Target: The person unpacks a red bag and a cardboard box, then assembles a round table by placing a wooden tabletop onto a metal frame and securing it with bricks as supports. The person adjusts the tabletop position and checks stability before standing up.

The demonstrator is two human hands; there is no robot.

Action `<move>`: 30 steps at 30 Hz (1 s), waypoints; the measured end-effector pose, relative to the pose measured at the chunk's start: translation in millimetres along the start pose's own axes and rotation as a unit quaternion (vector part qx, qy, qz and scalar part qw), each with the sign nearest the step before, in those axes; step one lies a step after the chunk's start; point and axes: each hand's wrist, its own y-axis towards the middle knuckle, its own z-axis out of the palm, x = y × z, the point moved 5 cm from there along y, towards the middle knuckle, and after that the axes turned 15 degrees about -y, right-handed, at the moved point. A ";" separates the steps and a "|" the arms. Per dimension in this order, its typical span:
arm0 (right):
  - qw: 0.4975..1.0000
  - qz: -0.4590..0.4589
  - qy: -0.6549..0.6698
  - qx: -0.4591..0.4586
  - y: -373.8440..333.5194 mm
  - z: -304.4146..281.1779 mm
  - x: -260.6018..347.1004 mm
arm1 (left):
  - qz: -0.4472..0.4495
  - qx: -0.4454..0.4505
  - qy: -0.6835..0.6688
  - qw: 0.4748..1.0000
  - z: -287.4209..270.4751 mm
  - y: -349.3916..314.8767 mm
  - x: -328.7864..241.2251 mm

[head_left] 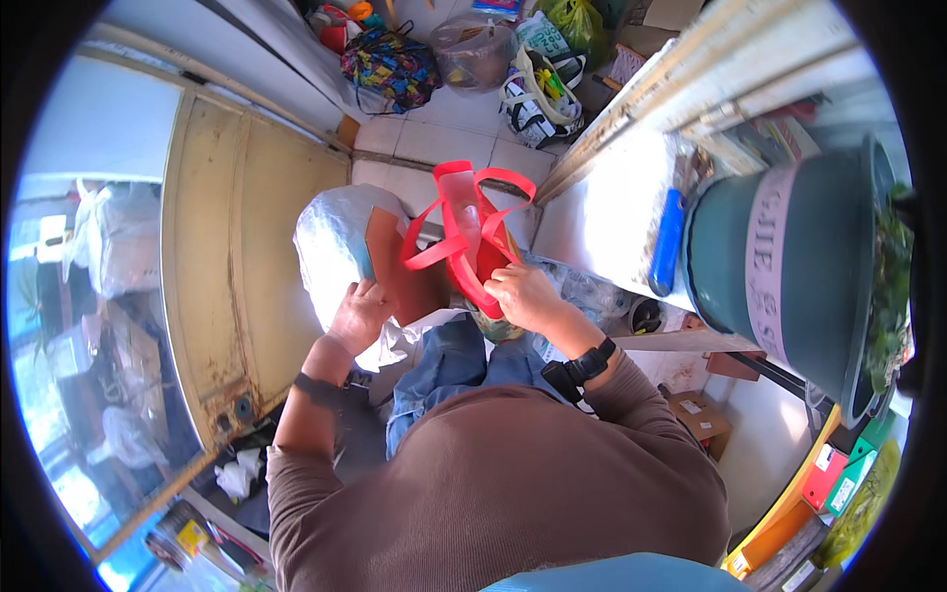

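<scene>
A red tote bag [464, 261] with long loop handles stands upright in front of me, its mouth toward me and something pale inside. My right hand [523, 296] is closed on its near right rim. To its left is a flat brown board-like piece [398, 266], possibly a carton flap. My left hand [359, 318] pinches its near left edge. Just behind and beside that hand bulges a large white plastic bag [330, 242], its lower part crumpled near my knees. The base of the red bag is partly hidden by my right hand and legs.
A beige door [256, 237] stands at my left. At right, a large green plant pot [779, 257] and a blue cylindrical object [668, 242] sit on a white ledge. Farther off, a multicoloured bag [390, 69] and a black-and-white tote [541, 99] rest on the tiled floor.
</scene>
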 end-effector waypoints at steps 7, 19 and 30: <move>0.987 0.120 -0.104 -0.026 89.0 4.7 -78.6 | 0.106 -0.051 -0.035 0.992 -7.0 93.7 117.0; 0.898 0.255 -0.340 -0.115 231.0 -158.3 -242.7 | 0.279 -0.088 -0.027 0.956 -131.7 351.3 183.0; 0.790 0.396 -0.430 -0.185 226.7 -206.9 -323.7 | 0.237 -0.132 0.088 0.959 -124.0 550.3 156.9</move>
